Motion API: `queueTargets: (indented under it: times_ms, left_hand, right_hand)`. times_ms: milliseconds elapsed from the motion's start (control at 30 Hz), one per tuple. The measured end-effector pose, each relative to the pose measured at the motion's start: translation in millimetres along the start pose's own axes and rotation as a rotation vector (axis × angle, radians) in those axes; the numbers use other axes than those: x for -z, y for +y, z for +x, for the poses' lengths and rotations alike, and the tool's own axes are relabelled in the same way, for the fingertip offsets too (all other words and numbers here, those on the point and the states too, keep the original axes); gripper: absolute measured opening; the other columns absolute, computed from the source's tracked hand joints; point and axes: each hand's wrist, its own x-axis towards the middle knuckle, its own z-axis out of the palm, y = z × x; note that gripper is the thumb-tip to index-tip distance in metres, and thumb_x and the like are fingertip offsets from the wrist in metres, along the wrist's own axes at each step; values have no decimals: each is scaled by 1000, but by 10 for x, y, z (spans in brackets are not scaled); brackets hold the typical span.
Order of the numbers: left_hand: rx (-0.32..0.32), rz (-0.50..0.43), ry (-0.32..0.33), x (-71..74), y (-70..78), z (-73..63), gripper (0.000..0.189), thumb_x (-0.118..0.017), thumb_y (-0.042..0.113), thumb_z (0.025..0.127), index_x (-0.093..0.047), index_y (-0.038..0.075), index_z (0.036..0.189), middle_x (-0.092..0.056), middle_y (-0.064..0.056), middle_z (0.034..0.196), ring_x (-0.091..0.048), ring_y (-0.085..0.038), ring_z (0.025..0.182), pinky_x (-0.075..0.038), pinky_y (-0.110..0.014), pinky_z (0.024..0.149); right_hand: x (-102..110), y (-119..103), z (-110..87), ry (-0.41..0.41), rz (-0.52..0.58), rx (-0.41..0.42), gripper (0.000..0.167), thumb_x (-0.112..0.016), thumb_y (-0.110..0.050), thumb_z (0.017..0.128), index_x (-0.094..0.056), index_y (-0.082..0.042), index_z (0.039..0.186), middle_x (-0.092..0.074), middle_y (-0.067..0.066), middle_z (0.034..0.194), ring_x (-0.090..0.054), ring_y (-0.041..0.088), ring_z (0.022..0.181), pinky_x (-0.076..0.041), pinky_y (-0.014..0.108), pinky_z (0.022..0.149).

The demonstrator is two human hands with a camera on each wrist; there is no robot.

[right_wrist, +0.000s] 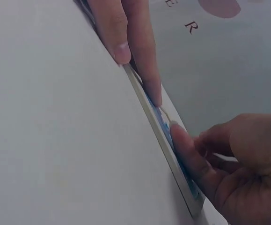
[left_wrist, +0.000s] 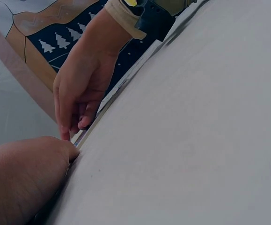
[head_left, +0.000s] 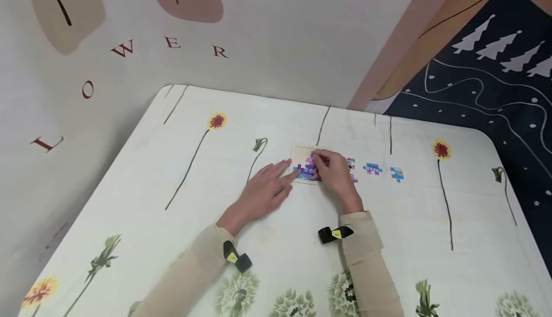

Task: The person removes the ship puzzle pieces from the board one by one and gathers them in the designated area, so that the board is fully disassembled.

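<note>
A shallow puzzle tray (head_left: 301,152) lies flat on the table, with joined blue and purple puzzle pieces (head_left: 304,172) along its lower part. My left hand (head_left: 265,190) rests flat at the tray's left side, fingers spread, the index fingertip on the blue pieces. Over the middle of the tray, my right hand (head_left: 334,173) has its fingers bent and pinches a small pink puzzle piece (head_left: 309,160) at the fingertips; the hand hides much of that piece. In the right wrist view, the right thumb (right_wrist: 184,145) lies along the tray's edge (right_wrist: 161,140).
Two loose puzzle pieces, one blue and purple (head_left: 373,169) and one blue and orange (head_left: 396,174), lie right of the tray. Further pieces (head_left: 351,163) show beside the right hand. A flower-print cloth (head_left: 194,240) covers the table, which meets a wall behind.
</note>
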Motion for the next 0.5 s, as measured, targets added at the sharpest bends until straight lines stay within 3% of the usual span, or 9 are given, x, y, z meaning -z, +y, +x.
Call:
queueTargets:
  times_ms: [133,333,500]
  left_hand:
    - [-6,-2,4,1,8,4,48,-43,35,112,-46,20,158,-29,-10,169,-24,-22,157,-18,-43,129]
    - [-7,-8,8,-4,-4,10,48,-43,33,112,-47,20,157,-30,-10,168,-24,-22,156,-18,-42,129]
    - [3,-12,2,-9,-9,15,48,-43,34,112,-45,21,158,-29,-9,169,-23,-22,157,-17,-42,129]
  right_hand:
    - [-17,-24,15,-6,-79,-9,32,-62,-6,103,-67,6,132,-67,16,92,-68,15,63,-51,20,59]
    - [-10,-9,29,-27,-91,4,37,-69,-2,96,-66,10,131,-68,18,99,-71,19,69,-53,18,62]
    - [-5,-12,58,-10,-155,-3,36,-75,-5,93,-69,6,126,-65,14,93,-59,19,75,-46,25,65]
